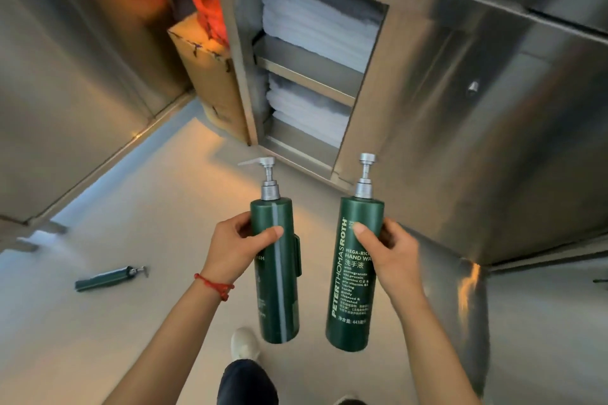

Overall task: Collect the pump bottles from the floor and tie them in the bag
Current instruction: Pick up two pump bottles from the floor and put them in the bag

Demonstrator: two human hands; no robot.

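My left hand [235,248] grips a dark green pump bottle [279,293] upright, silver pump on top, its nozzle pointing left. In my right hand [390,255] is a second green pump bottle [353,276], upright, with white lettering facing me. Both are held above the floor in front of me, a small gap between them. A third green pump bottle [105,279] lies on its side on the floor at the left. No bag is in view.
A steel cabinet [460,108] stands ahead and to the right, its open shelves stacked with folded white towels [316,26]. A cardboard box [210,76] sits in the corner to its left. A steel wall [65,92] runs along the left. My shoe [245,344] is below.
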